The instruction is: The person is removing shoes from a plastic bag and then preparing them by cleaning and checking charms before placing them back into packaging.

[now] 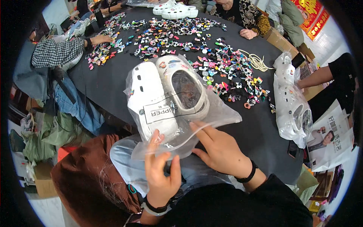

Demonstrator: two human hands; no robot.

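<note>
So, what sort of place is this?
Probably a small workshop or packing room: piles of colourful charms cover much of a dark table, white clogs lie in clear bags, and other people are gathered around.

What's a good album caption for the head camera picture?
Left hand and right hand at a clear bag of white clogs, near colourful charms on a dark table.
</note>
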